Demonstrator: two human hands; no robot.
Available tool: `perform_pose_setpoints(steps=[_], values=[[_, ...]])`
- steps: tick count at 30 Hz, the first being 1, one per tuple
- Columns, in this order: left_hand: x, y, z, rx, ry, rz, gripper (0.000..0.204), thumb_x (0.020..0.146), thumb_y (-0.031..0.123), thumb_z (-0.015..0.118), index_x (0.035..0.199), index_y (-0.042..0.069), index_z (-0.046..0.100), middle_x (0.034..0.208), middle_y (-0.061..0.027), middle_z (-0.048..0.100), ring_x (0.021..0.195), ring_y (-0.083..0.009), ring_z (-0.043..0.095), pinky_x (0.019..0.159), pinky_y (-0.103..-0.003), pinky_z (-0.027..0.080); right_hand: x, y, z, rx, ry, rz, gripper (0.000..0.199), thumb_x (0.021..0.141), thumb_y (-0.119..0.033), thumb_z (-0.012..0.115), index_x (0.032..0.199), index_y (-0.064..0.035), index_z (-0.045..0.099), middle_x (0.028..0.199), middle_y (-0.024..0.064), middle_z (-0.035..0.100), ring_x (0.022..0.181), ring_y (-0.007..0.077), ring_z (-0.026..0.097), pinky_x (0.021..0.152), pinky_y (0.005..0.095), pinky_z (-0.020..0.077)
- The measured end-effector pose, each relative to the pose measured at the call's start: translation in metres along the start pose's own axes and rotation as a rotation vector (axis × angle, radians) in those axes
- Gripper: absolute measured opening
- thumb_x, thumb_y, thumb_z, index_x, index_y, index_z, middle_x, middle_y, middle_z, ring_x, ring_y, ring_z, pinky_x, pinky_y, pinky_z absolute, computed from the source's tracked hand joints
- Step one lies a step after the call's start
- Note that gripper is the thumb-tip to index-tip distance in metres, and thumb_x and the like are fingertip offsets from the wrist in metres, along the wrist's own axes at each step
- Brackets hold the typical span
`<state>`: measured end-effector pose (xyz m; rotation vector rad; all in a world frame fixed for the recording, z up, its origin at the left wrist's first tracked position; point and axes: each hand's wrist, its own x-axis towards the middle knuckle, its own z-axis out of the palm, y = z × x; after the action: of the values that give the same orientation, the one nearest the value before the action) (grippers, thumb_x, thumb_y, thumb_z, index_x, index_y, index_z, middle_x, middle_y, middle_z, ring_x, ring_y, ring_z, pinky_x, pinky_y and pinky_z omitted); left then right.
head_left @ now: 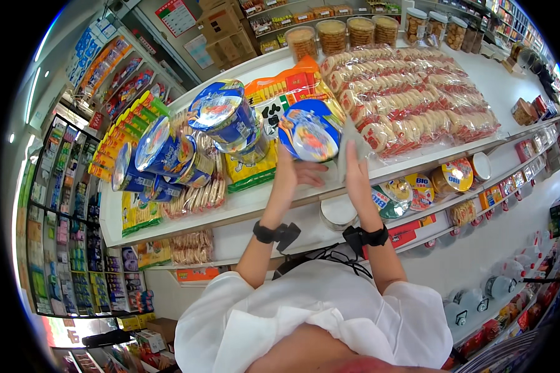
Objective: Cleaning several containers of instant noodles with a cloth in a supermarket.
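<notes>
A round instant noodle bowl (310,130) with a blue, pictured lid is tilted toward me above the front of the white counter (305,204). My left hand (294,176) is at its near-left edge, with the thumb against the rim and the fingers curled below. Along the bowl's right side, my right hand (356,171) holds a pale grey cloth (353,138) against it. The fingertips behind the cloth are partly hidden. More blue noodle bowls (221,112) stand stacked to the left, beside an orange and yellow snack bag (289,81).
Rows of clear-wrapped round biscuits (410,102) cover the counter's right part. Lidded jars (361,31) line its far edge. Yellow snack packs (121,137) stand at the left end. Below the front edge, a lower shelf carries noodle tubs (451,175). Stocked racks (74,217) rise at the left.
</notes>
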<state>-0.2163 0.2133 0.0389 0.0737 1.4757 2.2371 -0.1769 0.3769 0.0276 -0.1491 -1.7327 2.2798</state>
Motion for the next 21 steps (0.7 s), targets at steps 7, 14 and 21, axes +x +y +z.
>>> perform_pose_setpoints(steps=[7, 14, 21], values=[[0.031, -0.016, -0.004, 0.28, 0.172, 0.436, 0.081, 0.101, 0.031, 0.055, 0.151, 0.01, -0.006, 0.095, -0.0183, 0.067, 0.078, -0.0216, 0.068, 0.064, -0.031, 0.056, 0.022, 0.032, 0.016, -0.03, -0.092, -0.065, 0.051, 0.106, -0.034, 0.043, 0.133, 0.0086, 0.047, 0.126, 0.015, 0.057, 0.117, 0.0208, 0.051, 0.103, 0.0322, 0.0374], [0.002, -0.022, 0.005, 0.359, 0.172, 0.343, 0.064, 0.102, 0.026, 0.053, 0.148, 0.003, 0.014, 0.105, -0.0174, 0.066, 0.082, -0.0188, 0.067, 0.066, -0.026, 0.054, -0.006, 0.009, 0.009, 0.004, 0.117, 0.131, 0.056, 0.105, -0.038, 0.045, 0.14, 0.0062, 0.042, 0.137, 0.0136, 0.051, 0.123, 0.0201, 0.048, 0.106, 0.0313, 0.0348], [-0.069, -0.044, 0.008, 0.529, 0.095, 0.56, 0.021, 0.1, 0.014, 0.054, 0.111, -0.002, 0.063, 0.084, -0.0066, 0.066, 0.071, -0.0084, 0.059, 0.06, -0.023, 0.045, -0.048, 0.005, -0.033, 0.121, 0.279, -0.141, 0.054, 0.104, -0.038, 0.048, 0.138, 0.0046, 0.047, 0.136, 0.0114, 0.053, 0.122, 0.0189, 0.049, 0.105, 0.031, 0.0355]])
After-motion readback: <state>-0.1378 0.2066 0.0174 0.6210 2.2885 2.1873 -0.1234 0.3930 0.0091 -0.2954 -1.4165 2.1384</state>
